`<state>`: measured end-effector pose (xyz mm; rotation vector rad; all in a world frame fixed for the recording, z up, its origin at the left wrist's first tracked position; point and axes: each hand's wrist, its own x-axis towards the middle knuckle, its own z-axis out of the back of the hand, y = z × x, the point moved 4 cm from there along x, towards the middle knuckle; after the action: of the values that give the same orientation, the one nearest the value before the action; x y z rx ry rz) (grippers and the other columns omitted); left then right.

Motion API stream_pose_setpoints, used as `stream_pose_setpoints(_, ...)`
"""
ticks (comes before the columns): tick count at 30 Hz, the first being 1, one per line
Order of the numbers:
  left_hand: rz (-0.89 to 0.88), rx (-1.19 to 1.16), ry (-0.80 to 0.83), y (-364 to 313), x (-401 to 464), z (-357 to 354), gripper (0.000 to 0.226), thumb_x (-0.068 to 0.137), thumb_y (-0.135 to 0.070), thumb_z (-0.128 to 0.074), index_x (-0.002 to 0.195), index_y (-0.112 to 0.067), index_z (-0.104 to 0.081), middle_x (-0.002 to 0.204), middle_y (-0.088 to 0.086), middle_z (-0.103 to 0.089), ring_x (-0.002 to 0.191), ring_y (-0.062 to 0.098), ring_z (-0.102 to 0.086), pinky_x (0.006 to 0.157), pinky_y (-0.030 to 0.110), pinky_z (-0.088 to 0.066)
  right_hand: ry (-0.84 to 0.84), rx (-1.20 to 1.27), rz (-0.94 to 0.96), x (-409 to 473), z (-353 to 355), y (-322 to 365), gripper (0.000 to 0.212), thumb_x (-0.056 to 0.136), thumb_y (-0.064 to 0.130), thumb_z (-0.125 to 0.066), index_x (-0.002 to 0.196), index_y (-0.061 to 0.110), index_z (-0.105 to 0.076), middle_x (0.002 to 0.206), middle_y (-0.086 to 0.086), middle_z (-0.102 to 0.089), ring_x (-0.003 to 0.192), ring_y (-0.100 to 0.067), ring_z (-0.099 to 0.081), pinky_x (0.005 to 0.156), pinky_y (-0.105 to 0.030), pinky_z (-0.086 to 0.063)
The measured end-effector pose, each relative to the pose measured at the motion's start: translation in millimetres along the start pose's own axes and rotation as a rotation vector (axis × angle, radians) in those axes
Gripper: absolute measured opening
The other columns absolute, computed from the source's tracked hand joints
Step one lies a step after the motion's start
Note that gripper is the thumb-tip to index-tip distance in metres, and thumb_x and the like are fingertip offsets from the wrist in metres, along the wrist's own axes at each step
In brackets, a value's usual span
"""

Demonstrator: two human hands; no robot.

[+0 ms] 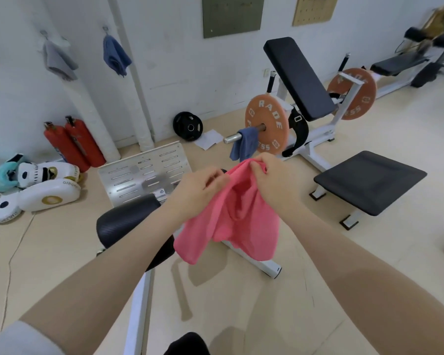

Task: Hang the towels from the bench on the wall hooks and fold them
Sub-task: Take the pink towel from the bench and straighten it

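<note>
A pink towel (231, 221) hangs in the air in front of me, bunched at its top edge. My left hand (200, 185) pinches that edge on the left and my right hand (272, 178) pinches it on the right, close together. On the far wall a grey towel (59, 60) and a blue towel (116, 56) each hang from a hook. Another blue towel (244, 144) is draped over the steel bar end of the weight machine. Below my hands is a black padded bench seat (121, 219).
Two red fire extinguishers (72, 144) and white boxing pads (46, 193) lie by the left wall. An orange weight plate (267, 124), a tilted black backrest (297, 78) and a low black bench (369, 180) stand to the right. A perforated metal footplate (144, 170) sits ahead.
</note>
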<state>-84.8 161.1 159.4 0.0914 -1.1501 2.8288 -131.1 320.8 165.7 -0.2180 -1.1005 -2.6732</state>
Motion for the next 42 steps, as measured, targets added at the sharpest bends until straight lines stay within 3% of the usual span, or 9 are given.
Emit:
stream_pose_setpoints(6,-0.105,0.303,0.015,0,26,-31,0.038,0.094,-0.033,-0.042,0.093,-0.002,-0.064,0.103,0.003,-0.055,0.099,0.023,-0.043,0.093,0.033,-0.033,0.02,0.435,-0.105,8,14,-22,0.022,0.095,0.018,-0.044,0.081,0.031,-0.055,0.08,0.011,-0.057,0.081,-0.01,-0.055,0.081,-0.032,-0.047)
stream_pose_setpoints(9,-0.141,0.041,-0.146,-21,37,-28,0.031,0.095,-0.025,-0.036,0.092,-0.003,-0.058,0.084,-0.001,-0.052,0.082,0.019,-0.046,0.079,0.026,-0.035,-0.105,0.574,-0.174,16,28,-40,0.024,0.096,0.016,-0.043,0.08,0.029,-0.055,0.078,0.009,-0.057,0.077,-0.006,-0.054,0.077,-0.025,-0.045)
stream_pose_setpoints(14,-0.113,0.078,0.022,-23,91,-49,0.039,0.101,-0.024,-0.031,0.137,-0.015,-0.043,0.117,0.009,-0.057,0.104,0.018,-0.052,0.078,0.014,-0.028,-0.239,0.676,-0.223,43,47,-60,0.028,0.095,0.011,-0.044,0.077,0.026,-0.058,0.073,0.01,-0.059,0.07,-0.001,-0.056,0.075,-0.025,-0.05)
stream_pose_setpoints(22,-0.279,0.354,0.045,-23,184,-56,0.028,0.096,-0.03,-0.045,0.104,-0.016,-0.068,0.079,0.002,-0.059,0.072,0.016,-0.045,0.063,0.029,-0.031,-0.299,0.657,-0.224,118,69,-95,0.028,0.096,0.012,-0.044,0.078,0.027,-0.06,0.076,0.009,-0.061,0.077,-0.007,-0.057,0.083,-0.028,-0.05)
stream_pose_setpoints(27,0.011,-0.253,0.132,-16,259,-56,0.024,0.096,-0.022,-0.046,0.093,-0.009,-0.065,0.081,0.01,-0.059,0.074,0.02,-0.05,0.071,0.031,-0.039,-0.367,0.821,-0.31,183,102,-130,0.024,0.096,0.015,-0.045,0.08,0.019,-0.062,0.062,0.011,-0.062,0.064,-0.006,-0.058,0.068,-0.02,-0.05)
stream_pose_setpoints(31,0.357,-0.862,0.091,-23,311,-62,0.022,0.096,-0.027,-0.045,0.079,-0.018,-0.057,0.066,-0.001,-0.051,0.059,0.011,-0.044,0.058,0.025,-0.035,0.014,0.613,-0.498,227,96,-157,0.014,0.092,0.023,-0.055,0.104,0.021,-0.061,0.092,0.0,-0.063,0.088,-0.017,-0.059,0.088,-0.038,-0.051)
stream_pose_setpoints(34,0.384,-0.93,0.016,-36,335,-75,0.02,0.096,-0.024,-0.047,0.082,-0.014,-0.057,0.064,-0.001,-0.057,0.053,0.009,-0.051,0.055,0.027,-0.039,0.192,0.558,-0.598,245,91,-167,0.037,0.085,0.004,-0.052,0.118,0.021,-0.053,0.09,-0.004,-0.056,0.077,-0.016,-0.056,0.071,-0.028,-0.05)
stream_pose_setpoints(38,0.068,-0.662,0.195,-71,353,-102,0.037,0.095,-0.017,-0.049,0.131,-0.024,-0.041,0.115,0.008,-0.064,0.102,0.017,-0.064,0.089,0.033,-0.053,0.324,0.396,-0.231,264,95,-163,0.045,0.081,-0.013,-0.044,0.118,0.009,-0.055,0.088,0.004,-0.06,0.071,0.001,-0.056,0.058,-0.007,-0.043)
stream_pose_setpoints(42,-0.077,-0.42,0.511,-100,360,-129,0.015,0.095,-0.012,-0.049,0.089,-0.02,-0.059,0.058,-0.008,-0.05,0.045,-0.003,-0.044,0.047,0.011,-0.038,0.277,0.106,0.049,278,109,-171,0.026,0.08,-0.009,-0.051,0.094,0.008,-0.065,0.1,-0.007,-0.069,0.085,-0.009,-0.063,0.075,-0.012,-0.046)
